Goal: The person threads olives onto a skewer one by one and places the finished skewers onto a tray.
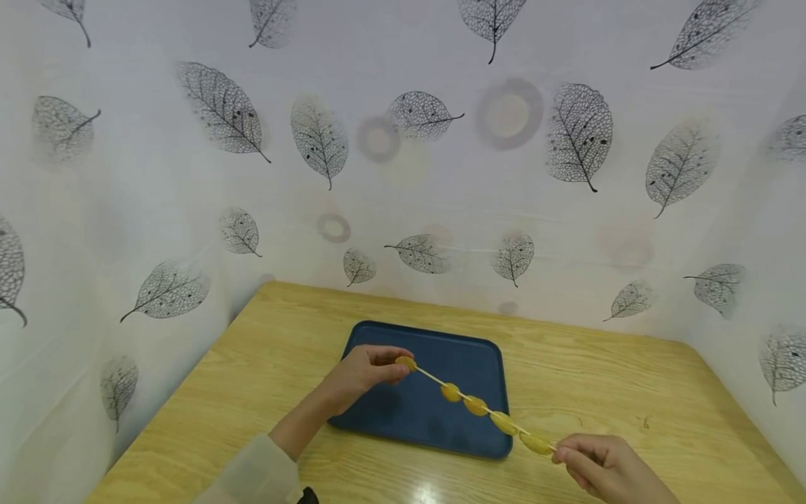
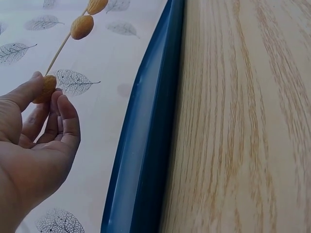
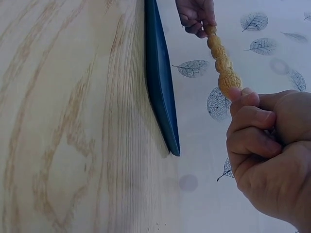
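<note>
A thin wooden skewer [image 1: 430, 376] slants over the tray, threaded with several wrinkled amber fruits that look like candied dates [image 1: 475, 405]. At its far end my left hand [image 1: 362, 378] pinches one date [image 2: 47, 89] between thumb and fingers. A stretch of bare stick separates that date from the others. My right hand [image 1: 607, 465] grips the skewer's near end with thumb and forefinger, right beside the last date [image 3: 229, 83]. In the right wrist view its other fingers are curled in. The skewer's end at the right is hidden in those fingers.
Beneath the skewer a dark blue rectangular tray [image 1: 434, 350] lies on the wood-grain table [image 1: 579, 371]. A pale cloth [image 1: 434, 189] printed with dark leaves rises behind the table and along both sides.
</note>
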`<state>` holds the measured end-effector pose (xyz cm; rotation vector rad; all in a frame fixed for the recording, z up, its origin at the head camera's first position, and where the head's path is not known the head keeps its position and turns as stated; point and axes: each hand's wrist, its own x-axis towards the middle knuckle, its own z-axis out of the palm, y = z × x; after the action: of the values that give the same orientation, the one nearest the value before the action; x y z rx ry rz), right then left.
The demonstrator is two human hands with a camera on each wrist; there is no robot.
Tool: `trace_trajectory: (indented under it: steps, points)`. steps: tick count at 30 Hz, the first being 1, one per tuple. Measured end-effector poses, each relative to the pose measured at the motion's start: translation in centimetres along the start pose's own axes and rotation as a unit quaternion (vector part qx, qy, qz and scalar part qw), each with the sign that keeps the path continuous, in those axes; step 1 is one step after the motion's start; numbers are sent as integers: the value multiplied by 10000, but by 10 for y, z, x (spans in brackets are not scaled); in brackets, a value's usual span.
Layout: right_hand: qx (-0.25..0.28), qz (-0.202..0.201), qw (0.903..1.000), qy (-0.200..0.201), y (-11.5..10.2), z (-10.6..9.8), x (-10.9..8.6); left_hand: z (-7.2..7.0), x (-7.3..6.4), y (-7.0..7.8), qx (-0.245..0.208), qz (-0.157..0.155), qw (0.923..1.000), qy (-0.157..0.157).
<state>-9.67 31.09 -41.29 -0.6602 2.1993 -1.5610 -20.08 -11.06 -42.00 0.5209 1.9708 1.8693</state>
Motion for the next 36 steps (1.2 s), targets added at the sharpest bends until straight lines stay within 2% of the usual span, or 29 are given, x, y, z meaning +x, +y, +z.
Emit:
trace_trajectory:
  steps: [10, 16, 23, 28, 31, 36]
  points:
    - [-116, -134, 9998, 4, 0, 1, 2, 4, -1, 3, -131, 66, 9999, 50]
    - [-13, -298, 9995, -48, 1, 3, 5, 7, -1, 5, -280, 48, 9995, 136]
    - [136, -119, 9998, -117, -3, 5, 7, 8, 0, 4, -356, 101, 9991, 197]
    - [189, -238, 9994, -174, 0, 7, 9, 9, 0, 4, -387, 94, 9989, 229]
    - [242, -140, 9995, -170, 2, 8, 10, 10, -1, 3, -372, 98, 9989, 257]
    - [284, 271, 9992, -74, -1, 11, 12, 10, -1, 3, -377, 111, 9988, 304]
